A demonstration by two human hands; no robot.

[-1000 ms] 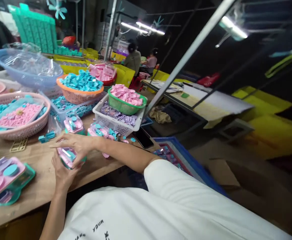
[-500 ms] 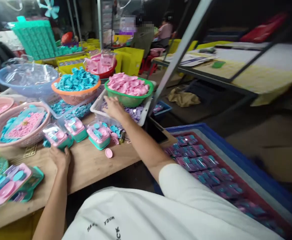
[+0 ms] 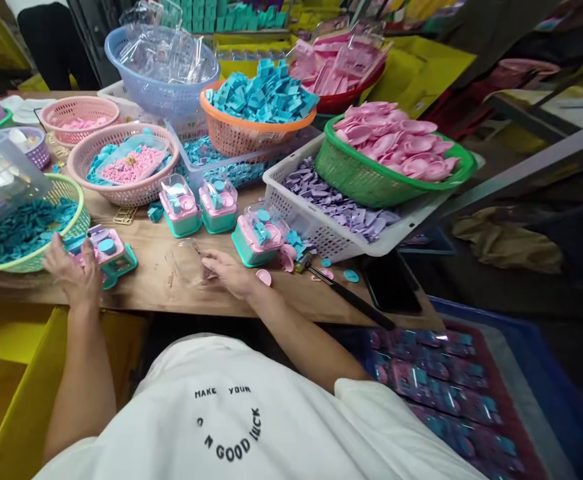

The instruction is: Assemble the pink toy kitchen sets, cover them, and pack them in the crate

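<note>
At the left, my left hand (image 3: 78, 270) has its fingers around the near side of a pink, teal and purple toy set (image 3: 114, 248); part of its grip is hidden. My right hand (image 3: 231, 272) pinches the edge of a clear plastic cover (image 3: 187, 261) just above the wooden table. Between and behind the hands stand three teal-based toy sets with clear covers: a left one (image 3: 180, 210), a middle one (image 3: 218, 203) and a right one (image 3: 257, 237). A small pink dish (image 3: 264, 277) lies beside my right wrist.
A green basket of pink pieces (image 3: 325, 163) rests on a white basket (image 3: 291, 217) with purple parts. Behind are an orange basket (image 3: 231, 137) and a blue basket (image 3: 158, 93). A black-handled tool (image 3: 351, 297) and a phone (image 3: 390, 283) lie at the right.
The view has turned left. My left hand has left a covered set and moved to the toy set at the left. My right hand has drawn back from the white basket and now holds a clear cover.
</note>
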